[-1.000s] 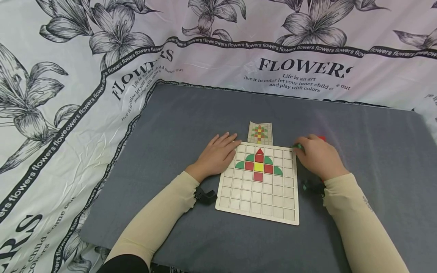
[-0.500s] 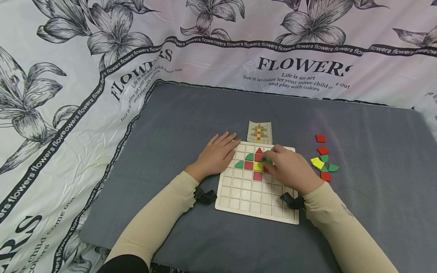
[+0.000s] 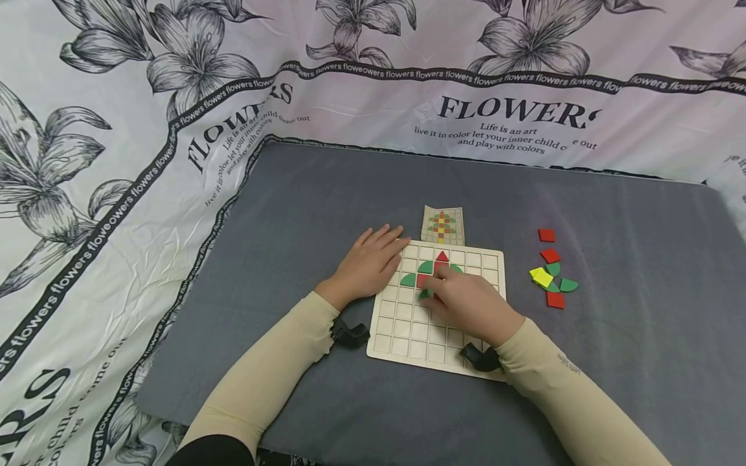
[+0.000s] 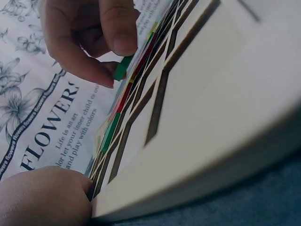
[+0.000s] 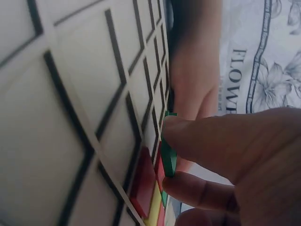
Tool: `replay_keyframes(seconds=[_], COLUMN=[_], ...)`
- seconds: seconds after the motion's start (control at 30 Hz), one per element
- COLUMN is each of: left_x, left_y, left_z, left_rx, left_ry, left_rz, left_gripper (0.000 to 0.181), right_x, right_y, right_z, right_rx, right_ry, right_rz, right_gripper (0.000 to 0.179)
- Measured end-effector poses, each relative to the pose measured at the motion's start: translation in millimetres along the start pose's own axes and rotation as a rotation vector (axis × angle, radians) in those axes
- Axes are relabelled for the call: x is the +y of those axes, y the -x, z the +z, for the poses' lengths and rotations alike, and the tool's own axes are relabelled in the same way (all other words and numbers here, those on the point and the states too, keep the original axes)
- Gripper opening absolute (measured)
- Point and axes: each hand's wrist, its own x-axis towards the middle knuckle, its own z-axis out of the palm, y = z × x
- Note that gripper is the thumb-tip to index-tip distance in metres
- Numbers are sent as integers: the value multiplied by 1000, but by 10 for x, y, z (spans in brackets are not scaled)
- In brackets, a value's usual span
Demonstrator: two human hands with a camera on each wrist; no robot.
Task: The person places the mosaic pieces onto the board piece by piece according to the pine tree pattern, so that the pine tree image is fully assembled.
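Note:
My right hand (image 3: pixel 469 304) is over the middle of a pale gridded board (image 3: pixel 408 330) and pinches a green quarter-circle tile (image 4: pixel 123 68) between thumb and fingertips. In the right wrist view the same green tile (image 5: pixel 169 157) stands on edge just above the grid, beside a red square tile (image 5: pixel 143 186). My left hand (image 3: pixel 367 262) lies flat with straight fingers at the board's upper left edge. Set in the grid are a red triangle (image 3: pixel 442 257), green quarter-circles (image 3: pixel 408 279) and a red square (image 3: pixel 423 281); my right hand hides some of the others.
Behind the board lies a small pattern card (image 3: pixel 442 225) printed with a tree of coloured shapes. Loose tiles lie on the grey cloth to the right, among them a yellow tile (image 3: pixel 542 277), red squares (image 3: pixel 555 299) and green pieces (image 3: pixel 568 285). A flower-print cloth (image 3: pixel 361 103) hangs behind.
My right hand has come left from beside the loose tiles to the middle of the board, carrying the green tile and uncovering the pile. My left hand stays in place.

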Motion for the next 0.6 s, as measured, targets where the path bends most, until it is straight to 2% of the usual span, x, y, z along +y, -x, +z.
replay_keyframes(seconds=[0.3, 0.6], left_x=[-3, -11], left_y=[1, -5], left_z=[-5, 13], left_rx=[-4, 1], left_ry=[-12, -7], left_rz=[-1, -5], left_gripper=[50, 50], right_x=[-36, -38], right_y=[-18, -19], right_z=[66, 91], right_rx=[2, 16], right_ry=[11, 38], right_rz=[-14, -28], right_gripper=[12, 15])
